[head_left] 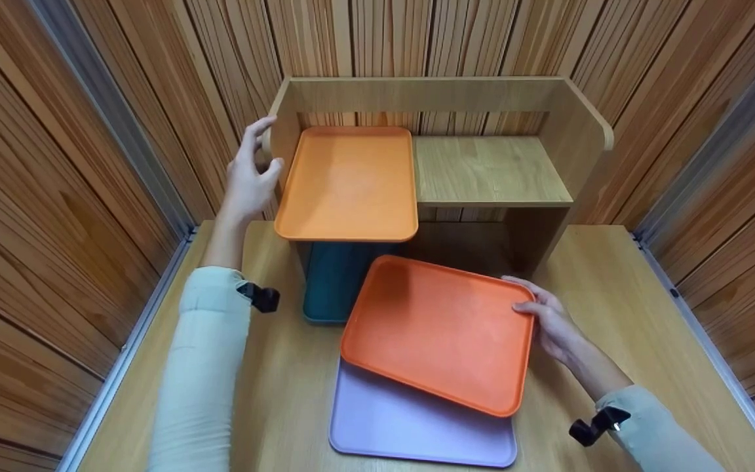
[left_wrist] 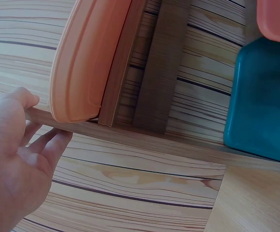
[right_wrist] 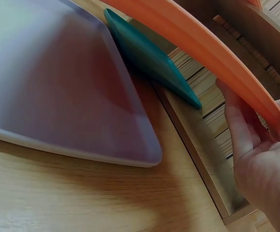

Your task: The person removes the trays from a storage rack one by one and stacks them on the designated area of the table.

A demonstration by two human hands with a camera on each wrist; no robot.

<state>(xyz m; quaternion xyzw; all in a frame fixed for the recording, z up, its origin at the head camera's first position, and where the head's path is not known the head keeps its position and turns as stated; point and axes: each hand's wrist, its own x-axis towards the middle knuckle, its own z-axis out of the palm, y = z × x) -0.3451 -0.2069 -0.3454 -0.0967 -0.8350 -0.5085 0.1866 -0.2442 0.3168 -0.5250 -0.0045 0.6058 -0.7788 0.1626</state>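
An orange-red tray (head_left: 443, 331) is tilted above the table, its right edge pinched by my right hand (head_left: 551, 324) between the thumb on top and the fingers underneath. Below it, a purple tray (head_left: 417, 419) lies flat on the table, partly covered. My left hand (head_left: 253, 177) holds the left side panel of a wooden shelf (head_left: 492, 170), thumb on one side and fingers on the other in the left wrist view. On the shelf's upper board rests a light orange tray (head_left: 351, 183), overhanging the front. A teal tray (head_left: 328, 288) sits in the lower level, jutting forward.
The shelf stands on a wooden table (head_left: 286, 393) against a wood-plank wall (head_left: 390, 39). Plank walls also rise at left and right, with metal rails (head_left: 135, 347) along the table's sides. The shelf's right panel (head_left: 580, 124) stands near the right hand.
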